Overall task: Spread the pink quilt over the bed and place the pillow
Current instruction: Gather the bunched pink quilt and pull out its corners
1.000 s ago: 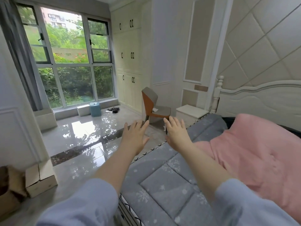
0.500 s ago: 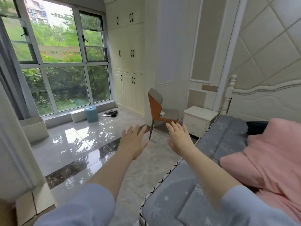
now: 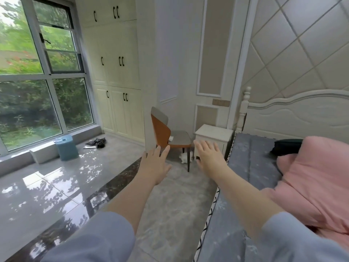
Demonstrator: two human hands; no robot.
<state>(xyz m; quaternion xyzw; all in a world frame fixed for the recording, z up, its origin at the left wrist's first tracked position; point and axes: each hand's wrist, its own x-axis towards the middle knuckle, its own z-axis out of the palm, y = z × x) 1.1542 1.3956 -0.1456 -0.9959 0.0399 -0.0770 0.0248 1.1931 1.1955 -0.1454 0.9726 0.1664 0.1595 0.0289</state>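
View has swung left over the last second: I was looking down along the grey snowflake-print quilted mattress (image 3: 251, 165), now I'm looking past its side edge at the glossy tiled floor (image 3: 56, 186). Both hands were over the mattress edge a second ago; now my left hand (image 3: 155, 165) hangs over the floor and my right hand (image 3: 209, 159) sits in front of the small white bedside cabinet (image 3: 214, 138), just off the mattress edge. Both flat, fingers spread wide, holding nothing.

Meaning for the task: no grip on anything yet, spreading not started, and my head is aimed away from the work. I judge I need to turn back right before I can grab.

The bunched pink quilt (image 3: 317, 186) sits in a heap on the right part of the bed, touching the mattress, well clear of both hands. The visible heap runs long from near me toward the carved white headboard (image 3: 302, 114), its far end next to a dark cushion-like thing (image 3: 287, 147) at the head. Right side is cut off by the frame, so true extent unknown.

Can't say whether that dark thing is the pillow.
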